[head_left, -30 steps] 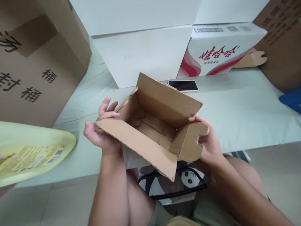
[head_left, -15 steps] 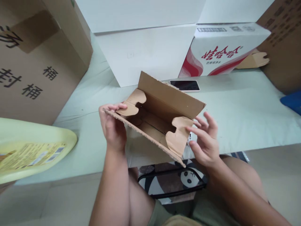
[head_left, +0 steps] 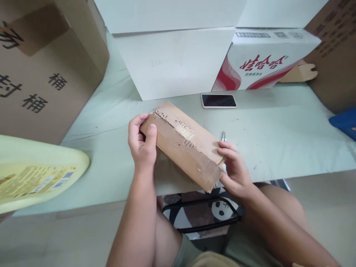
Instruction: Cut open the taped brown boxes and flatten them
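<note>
I hold a small brown cardboard box (head_left: 183, 148) just above the pale green table (head_left: 278, 137), its flaps folded closed and a torn tape strip along the top seam. My left hand (head_left: 141, 142) grips the box's left end, thumb over the near face. At the right end my right hand (head_left: 232, 168) clasps the box, fingers pressing on the top flap.
A phone (head_left: 218, 100) lies face up behind the box, and a small metal tool (head_left: 223, 136) pokes out by my right fingers. Large cartons stand at the left (head_left: 41, 70) and back (head_left: 178, 63), a red-printed white one (head_left: 264, 59) too. A yellow bag (head_left: 33, 174) lies left; a panda bag (head_left: 205, 215) sits on my lap.
The box was open with its flaps up; both side tabs went in and the top flaps are now folded shut. Both hands moved onto the box's ends.
</note>
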`<state>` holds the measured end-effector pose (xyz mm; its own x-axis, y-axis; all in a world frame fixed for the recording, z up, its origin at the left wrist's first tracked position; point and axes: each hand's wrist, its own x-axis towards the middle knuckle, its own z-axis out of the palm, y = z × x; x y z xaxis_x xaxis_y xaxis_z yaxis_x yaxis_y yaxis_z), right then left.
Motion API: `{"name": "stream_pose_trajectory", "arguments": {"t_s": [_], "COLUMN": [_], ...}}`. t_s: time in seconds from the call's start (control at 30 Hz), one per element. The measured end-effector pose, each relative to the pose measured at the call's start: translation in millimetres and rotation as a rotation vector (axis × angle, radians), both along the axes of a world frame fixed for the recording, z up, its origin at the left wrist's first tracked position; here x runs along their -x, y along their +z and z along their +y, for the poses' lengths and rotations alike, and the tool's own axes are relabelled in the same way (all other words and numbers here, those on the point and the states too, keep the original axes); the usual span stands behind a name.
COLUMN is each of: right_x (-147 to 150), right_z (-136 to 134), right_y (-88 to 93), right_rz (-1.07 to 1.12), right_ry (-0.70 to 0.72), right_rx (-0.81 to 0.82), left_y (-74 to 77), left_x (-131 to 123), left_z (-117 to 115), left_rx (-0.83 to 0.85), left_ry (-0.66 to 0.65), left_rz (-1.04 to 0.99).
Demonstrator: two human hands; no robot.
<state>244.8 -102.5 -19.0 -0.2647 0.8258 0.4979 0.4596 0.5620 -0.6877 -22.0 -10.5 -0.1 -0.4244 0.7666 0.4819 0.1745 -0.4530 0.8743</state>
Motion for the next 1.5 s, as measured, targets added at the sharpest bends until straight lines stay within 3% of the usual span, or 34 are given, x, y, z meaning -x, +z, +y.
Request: {"name": "stream_pose_trajectory", "arguments": {"t_s": [0.23, 0.53, 0.9, 1.23, 1.5], "right_x": [2, 5, 6, 9, 11], "right_z": [1, 1, 0, 4, 5], "right_y": [-1.3, -6.5, 2.3, 0.0, -2.3], "right_rz": [0.022, 0.134, 0.006, -0.020, -0.027], "right_ry": [0.010, 0.045, -0.012, -0.037, -0.064], "right_rx": [-0.020, -0.051, -0.095, -0.166, -0.219], "left_y": [3.0, -7.4, -1.3, 3.8, 1.0], "left_x": [0, 3, 0, 2, 4], "left_z": [0, 1, -2, -2, -6], "left_rx": [-0.034, 0.017, -0.007, -0.005, -0.065], "left_ry": [-0.025, -0.012, -0.037, -0.040, -0.093], "left_rz": [0.006, -0.027, -0.025, 0.116, 0.417]}}
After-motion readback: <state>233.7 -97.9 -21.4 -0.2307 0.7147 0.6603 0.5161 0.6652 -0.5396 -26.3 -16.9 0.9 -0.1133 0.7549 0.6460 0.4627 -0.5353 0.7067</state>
